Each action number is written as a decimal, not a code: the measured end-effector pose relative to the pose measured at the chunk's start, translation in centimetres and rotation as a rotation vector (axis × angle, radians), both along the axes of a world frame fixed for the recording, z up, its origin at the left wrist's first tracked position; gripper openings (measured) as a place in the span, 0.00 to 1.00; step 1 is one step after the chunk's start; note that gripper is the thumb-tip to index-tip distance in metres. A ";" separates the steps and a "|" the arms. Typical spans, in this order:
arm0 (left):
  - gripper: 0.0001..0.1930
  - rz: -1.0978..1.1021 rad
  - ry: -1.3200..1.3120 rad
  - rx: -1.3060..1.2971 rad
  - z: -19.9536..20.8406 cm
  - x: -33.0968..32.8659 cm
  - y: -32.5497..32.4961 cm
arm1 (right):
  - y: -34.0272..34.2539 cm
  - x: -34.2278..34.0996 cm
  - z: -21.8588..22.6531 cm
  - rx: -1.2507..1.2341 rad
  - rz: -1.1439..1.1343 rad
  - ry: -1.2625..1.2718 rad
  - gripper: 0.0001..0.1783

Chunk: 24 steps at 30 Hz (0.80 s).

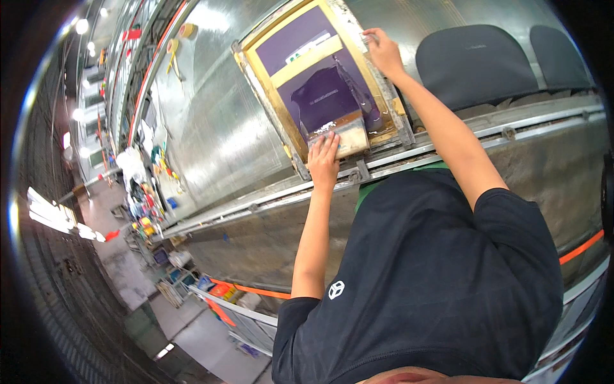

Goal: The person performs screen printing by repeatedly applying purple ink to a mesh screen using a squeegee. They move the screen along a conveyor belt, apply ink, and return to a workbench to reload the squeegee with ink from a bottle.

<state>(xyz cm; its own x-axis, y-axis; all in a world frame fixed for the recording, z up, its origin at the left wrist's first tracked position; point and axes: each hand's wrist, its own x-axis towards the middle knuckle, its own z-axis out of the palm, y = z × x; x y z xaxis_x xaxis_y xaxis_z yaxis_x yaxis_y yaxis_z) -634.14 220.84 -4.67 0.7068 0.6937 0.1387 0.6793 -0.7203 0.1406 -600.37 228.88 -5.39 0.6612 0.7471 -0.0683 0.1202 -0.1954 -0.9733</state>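
With fingers slightly spread and full grip unclear, the left hand (pixel 325 160) is apparently controlling a pale squeegee (pixel 352 139) at the near end of a purple screen (pixel 325 99), while the right hand (pixel 384 54), its pinch uncertain, is seemingly steadying the wooden frame (pixel 266 105).

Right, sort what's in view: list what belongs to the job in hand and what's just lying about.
Belongs to the job:
framed purple screen, right hand at its edge
pale squeegee-like block, left hand on it
probably the dark panels alongside

Just lying about, apparently:
tape rolls on the metal table
small blue item
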 end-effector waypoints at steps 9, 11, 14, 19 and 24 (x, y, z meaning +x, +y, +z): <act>0.25 0.570 -0.713 -0.369 2.7 -6.5 1.9 | -0.5 0.7 2.2 0.197 -0.021 -0.258 0.11; 0.29 0.647 -1.150 -0.553 1.6 -7.5 3.9 | -0.8 0.3 5.0 0.218 0.007 -0.218 0.11; 0.32 0.772 -1.596 -1.122 -0.6 -8.8 5.9 | -0.4 -0.5 10.0 0.278 0.058 -0.193 0.11; 0.33 0.627 -1.747 -1.170 4.6 -14.5 6.8 | -2.3 -8.5 22.4 0.294 0.047 -0.092 0.14; 0.31 0.457 -1.752 -1.090 13.3 -26.0 6.2 | -6.0 -17.5 27.2 0.375 -0.009 0.020 0.17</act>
<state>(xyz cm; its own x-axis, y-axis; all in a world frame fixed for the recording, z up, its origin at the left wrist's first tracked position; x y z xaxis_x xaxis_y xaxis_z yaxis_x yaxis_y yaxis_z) -660.13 227.02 8.66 0.1194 0.9773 -0.1750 -0.5341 0.2118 0.8185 -617.89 222.92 21.86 0.6689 0.7171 0.1960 0.1003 0.1741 -0.9796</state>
